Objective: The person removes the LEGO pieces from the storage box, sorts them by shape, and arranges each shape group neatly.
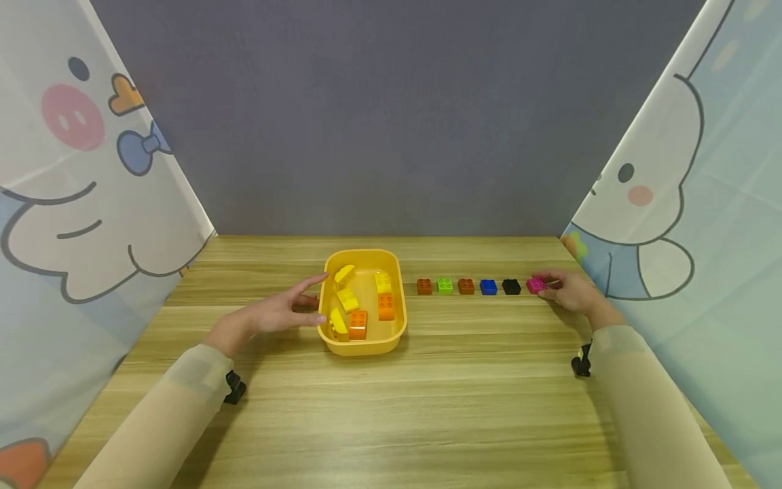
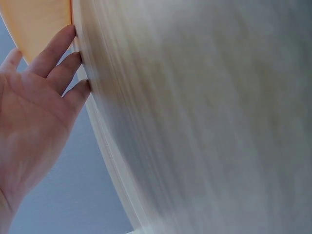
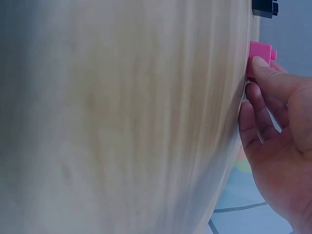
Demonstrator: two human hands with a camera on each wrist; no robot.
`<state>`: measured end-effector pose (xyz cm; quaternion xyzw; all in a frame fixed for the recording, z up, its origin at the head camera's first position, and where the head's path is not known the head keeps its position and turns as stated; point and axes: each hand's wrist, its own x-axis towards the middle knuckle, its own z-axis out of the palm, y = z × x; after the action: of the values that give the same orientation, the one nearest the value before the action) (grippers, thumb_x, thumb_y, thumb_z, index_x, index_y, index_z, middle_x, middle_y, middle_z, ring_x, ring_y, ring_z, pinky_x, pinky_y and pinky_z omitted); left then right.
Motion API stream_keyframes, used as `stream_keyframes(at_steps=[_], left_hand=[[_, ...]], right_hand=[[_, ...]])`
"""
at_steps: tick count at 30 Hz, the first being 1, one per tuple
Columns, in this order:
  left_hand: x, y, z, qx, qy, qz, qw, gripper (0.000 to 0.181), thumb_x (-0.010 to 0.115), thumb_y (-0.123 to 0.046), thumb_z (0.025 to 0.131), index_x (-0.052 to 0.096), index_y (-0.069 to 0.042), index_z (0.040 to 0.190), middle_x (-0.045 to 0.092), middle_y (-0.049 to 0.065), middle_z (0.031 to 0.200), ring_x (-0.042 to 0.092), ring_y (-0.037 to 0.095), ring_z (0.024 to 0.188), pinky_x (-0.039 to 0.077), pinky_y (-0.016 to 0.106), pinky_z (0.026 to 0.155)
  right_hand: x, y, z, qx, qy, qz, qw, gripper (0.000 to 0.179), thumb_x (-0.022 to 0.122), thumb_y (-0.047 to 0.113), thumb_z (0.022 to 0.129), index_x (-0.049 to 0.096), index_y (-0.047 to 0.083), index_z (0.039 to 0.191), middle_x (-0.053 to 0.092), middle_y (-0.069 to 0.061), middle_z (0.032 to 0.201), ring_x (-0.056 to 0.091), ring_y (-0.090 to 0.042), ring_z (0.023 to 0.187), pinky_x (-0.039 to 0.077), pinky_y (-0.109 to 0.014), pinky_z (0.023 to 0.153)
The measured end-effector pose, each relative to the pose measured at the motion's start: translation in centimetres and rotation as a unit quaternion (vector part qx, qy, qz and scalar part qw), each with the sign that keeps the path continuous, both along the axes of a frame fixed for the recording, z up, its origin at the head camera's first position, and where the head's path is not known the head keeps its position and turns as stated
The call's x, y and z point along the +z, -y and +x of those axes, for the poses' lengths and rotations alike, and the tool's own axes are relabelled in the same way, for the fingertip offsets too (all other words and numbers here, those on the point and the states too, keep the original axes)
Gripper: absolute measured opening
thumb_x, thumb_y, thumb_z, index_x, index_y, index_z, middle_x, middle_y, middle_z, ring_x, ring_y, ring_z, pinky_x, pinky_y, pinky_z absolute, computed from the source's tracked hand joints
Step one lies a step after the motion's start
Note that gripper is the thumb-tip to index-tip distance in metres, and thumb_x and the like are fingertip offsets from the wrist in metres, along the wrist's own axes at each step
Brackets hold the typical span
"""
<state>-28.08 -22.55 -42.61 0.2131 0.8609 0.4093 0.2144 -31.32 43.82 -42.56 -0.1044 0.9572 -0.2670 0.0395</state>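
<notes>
On the table at the right, my right hand (image 1: pixel 571 291) pinches a pink toy brick (image 1: pixel 536 285) between thumb and fingers. The right wrist view shows the thumb on the near face of that pink brick (image 3: pixel 260 59), which rests on the tabletop. My left hand (image 1: pixel 281 309) is spread at the left side of a yellow plastic tub (image 1: pixel 360 349), thumb and index finger touching its rim. In the left wrist view its fingers stretch toward the tub wall (image 2: pixel 44 22). Several yellow bricks (image 1: pixel 348 300) and two orange bricks (image 1: pixel 385 307) lie inside the tub.
Left of the pink brick stand a black brick (image 1: pixel 511 286), a blue brick (image 1: pixel 488 287), a brown brick (image 1: pixel 466 286), a lime green brick (image 1: pixel 444 286) and another brown brick (image 1: pixel 424 286), in a row. A grey panel (image 1: pixel 391 136) closes the back; printed cloths hang at both sides.
</notes>
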Motion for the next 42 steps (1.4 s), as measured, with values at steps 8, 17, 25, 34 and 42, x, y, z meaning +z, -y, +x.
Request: stream_keyframes(at_steps=[8, 17, 25, 34, 42], left_hand=[[0.0, 0.0, 0.1, 0.003, 0.001, 0.0, 1.0, 0.102, 0.077, -0.045, 0.104, 0.007, -0.035, 0.178, 0.043, 0.031, 0.169, 0.041, 0.051, 0.159, 0.039, 0.07, 0.125], [0.0, -0.1, 0.0, 0.0, -0.005, -0.002, 1.0, 0.102, 0.078, -0.045, 0.103, 0.008, -0.034, 0.178, 0.044, 0.031, 0.169, 0.042, 0.051, 0.158, 0.038, 0.071, 0.126], [-0.1, 0.0, -0.1, -0.002, -0.007, -0.004, 1.0, 0.103, 0.077, -0.045, 0.103, 0.007, -0.035, 0.177, 0.044, 0.031, 0.169, 0.043, 0.051, 0.158, 0.039, 0.071, 0.125], [0.2, 0.0, 0.1, 0.001, -0.002, -0.007, 1.0, 0.102, 0.077, -0.046, 0.104, 0.007, -0.035, 0.178, 0.045, 0.03, 0.169, 0.043, 0.051, 0.158, 0.04, 0.071, 0.124], [0.3, -0.1, 0.2, 0.002, -0.002, -0.009, 1.0, 0.103, 0.077, -0.046, 0.103, 0.007, -0.036, 0.177, 0.043, 0.03, 0.17, 0.042, 0.052, 0.158, 0.04, 0.071, 0.125]], right_hand=[[0.0, -0.1, 0.1, 0.0, 0.002, -0.003, 1.0, 0.047, 0.069, 0.014, 0.11, 0.057, -0.009, 0.149, 0.06, -0.039, 0.145, 0.067, -0.056, 0.125, 0.057, -0.041, 0.094], [-0.1, -0.7, 0.2, -0.014, 0.016, -0.042, 0.9989, 0.056, 0.07, 0.014, 0.109, 0.051, -0.009, 0.156, 0.057, -0.041, 0.149, 0.067, -0.052, 0.125, 0.057, -0.021, 0.077], [1.0, -0.7, 0.8, -0.012, 0.014, -0.053, 0.9984, 0.061, 0.069, 0.02, 0.111, 0.046, -0.003, 0.162, 0.049, -0.037, 0.161, 0.062, -0.049, 0.129, 0.056, -0.02, 0.083], [2.6, 2.0, 1.0, 0.0, -0.034, -0.079, 0.9963, 0.052, 0.069, 0.016, 0.11, 0.055, -0.001, 0.157, 0.056, -0.032, 0.154, 0.067, -0.033, 0.119, 0.061, -0.027, 0.085], [2.9, 6.3, 1.5, 0.035, -0.038, -0.119, 0.9916, 0.046, 0.07, 0.014, 0.109, 0.06, 0.001, 0.153, 0.063, -0.029, 0.144, 0.073, -0.02, 0.106, 0.066, -0.036, 0.083]])
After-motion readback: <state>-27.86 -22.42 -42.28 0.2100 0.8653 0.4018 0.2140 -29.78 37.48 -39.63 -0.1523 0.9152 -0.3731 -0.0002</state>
